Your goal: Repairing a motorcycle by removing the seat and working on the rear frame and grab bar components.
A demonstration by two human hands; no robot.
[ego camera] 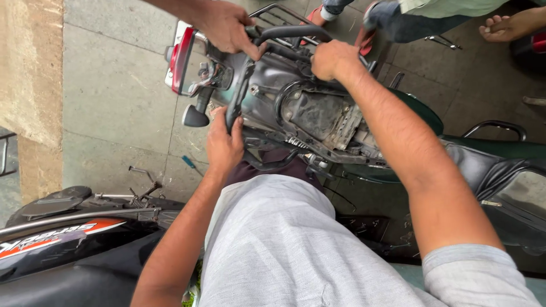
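Left hand (224,145) clenched on black grab rail (234,99) at the stripped motorcycle tail, co-worker's hand (226,25) gripping the rail by the red tail lamp (183,59), right hand (333,58) fisted on its far bar; uneven pulls could twist it or pinch fingers

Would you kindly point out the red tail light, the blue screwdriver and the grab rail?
Red tail light (183,59), head view, red lens.
Blue screwdriver (188,162), head view, handle.
Grab rail (296,31), head view, top bar.
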